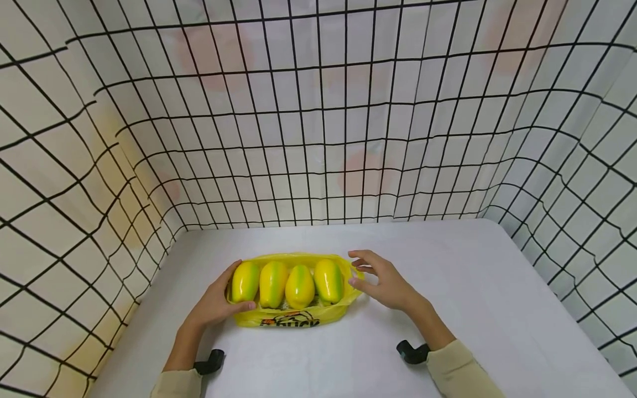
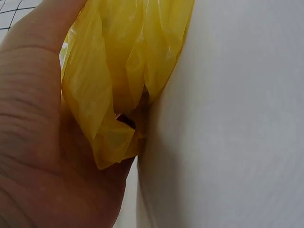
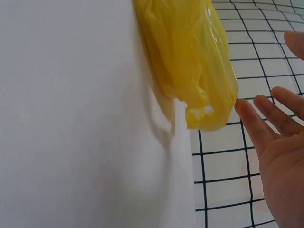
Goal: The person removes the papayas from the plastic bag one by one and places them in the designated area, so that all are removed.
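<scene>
A yellow plastic bag (image 1: 338, 314) with dark printing on its front lies on the white table, its top spread wide. Inside it, side by side, sit several glossy yellow-green mangoes (image 1: 299, 287). My left hand (image 1: 215, 301) grips the bag's left end, thumb across the front and fingers round the back; in the left wrist view the crumpled bag end (image 2: 118, 95) lies against the palm. Beside the right end is my right hand (image 1: 385, 282), its fingers spread and loosely bent. The right wrist view has its fingertips very near the bag's tied-looking corner (image 3: 209, 114); contact is unclear.
Black wire mesh (image 1: 323, 138) stands behind the table and along both sides, with pale sheeting beyond it. The white tabletop (image 1: 318, 365) extends round the bag. A black strap mount (image 1: 211, 362) sits at the left wrist, another (image 1: 413, 352) at the right.
</scene>
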### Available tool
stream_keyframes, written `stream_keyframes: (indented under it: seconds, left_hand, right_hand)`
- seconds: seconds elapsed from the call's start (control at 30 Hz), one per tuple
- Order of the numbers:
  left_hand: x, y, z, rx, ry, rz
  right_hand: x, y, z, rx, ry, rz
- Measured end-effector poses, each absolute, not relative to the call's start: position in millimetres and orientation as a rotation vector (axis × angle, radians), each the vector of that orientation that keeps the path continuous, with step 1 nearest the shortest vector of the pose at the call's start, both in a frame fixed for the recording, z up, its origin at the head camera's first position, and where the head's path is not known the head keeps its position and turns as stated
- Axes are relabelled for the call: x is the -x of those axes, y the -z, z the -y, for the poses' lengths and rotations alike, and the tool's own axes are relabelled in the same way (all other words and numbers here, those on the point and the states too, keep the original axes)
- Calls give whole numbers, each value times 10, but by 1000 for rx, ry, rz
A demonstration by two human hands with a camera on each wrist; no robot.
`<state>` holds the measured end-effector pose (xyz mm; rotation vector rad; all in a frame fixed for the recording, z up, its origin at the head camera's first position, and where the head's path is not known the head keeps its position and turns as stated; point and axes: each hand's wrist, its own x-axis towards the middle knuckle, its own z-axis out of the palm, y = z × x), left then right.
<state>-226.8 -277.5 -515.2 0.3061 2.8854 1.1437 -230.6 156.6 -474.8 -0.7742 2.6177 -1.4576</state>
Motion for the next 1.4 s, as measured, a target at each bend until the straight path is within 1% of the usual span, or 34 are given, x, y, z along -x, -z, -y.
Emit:
stream_keyframes:
  seconds: [0.47, 0.7, 1.17, 1.4]
  left_hand:
    - [2270, 5155, 2762, -312, -1163, -2865]
    - [2281, 5154, 2744, -353, -1192, -2849]
    - [2302, 5135, 2742, -347, -1200, -2829]
    - [2310, 5131, 2782, -341, -1240, -2793]
  right_hand:
    - [2332, 4808, -1290, 702, 1355, -2616]
    - [2334, 4811, -1159, 611, 1173, -2738]
    - [2368, 4941, -986, 625, 1019, -2801]
    - [2380, 4939, -953, 641, 1034, -2806]
